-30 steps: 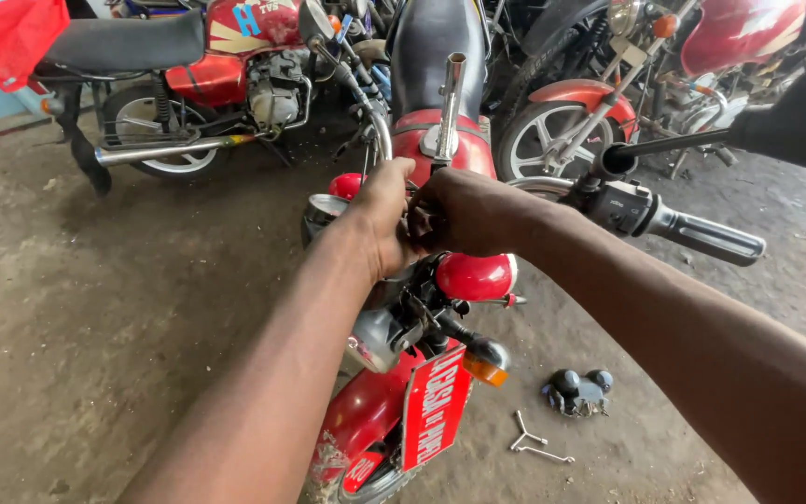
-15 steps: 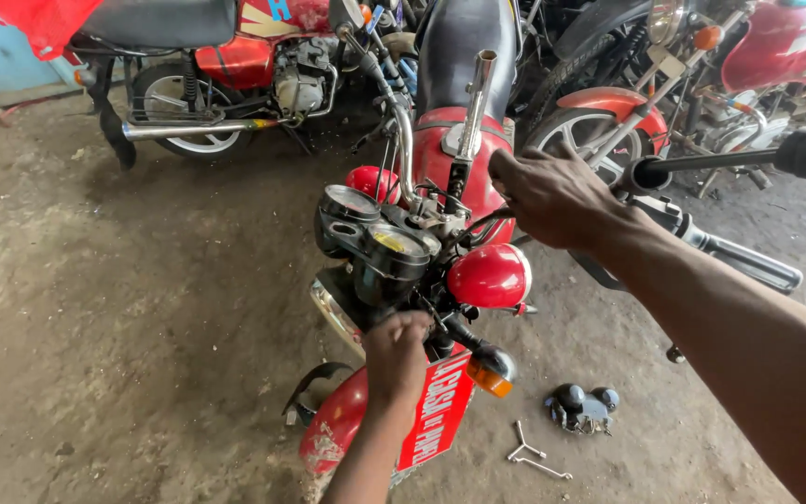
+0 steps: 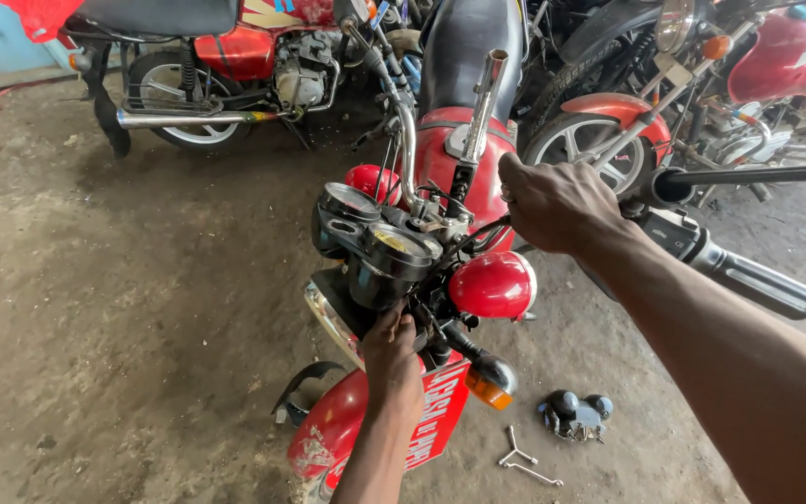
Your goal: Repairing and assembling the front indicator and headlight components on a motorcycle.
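Both hands on the red motorcycle's front end

Left hand [image 3: 392, 359] reaches up under the black twin-dial instrument cluster [image 3: 375, 247], fingers hidden; right hand [image 3: 557, 203] clamps the chrome handlebar [image 3: 409, 149] beside it.

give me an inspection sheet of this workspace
surface: dusty concrete floor, stained, bare in patches
job's things: red motorcycle seen from the front, gauges loose at the handlebar, headlight under them
clutter: Y-shaped wrench and a dark small part on the floor beside the front wheel
hands: left hand reaching up under the gauges; right hand gripping the handlebar near its middle
cables: wires bunched behind the gauges, routing unclear
surroundings: other motorcycles parked behind, one with a red front fender
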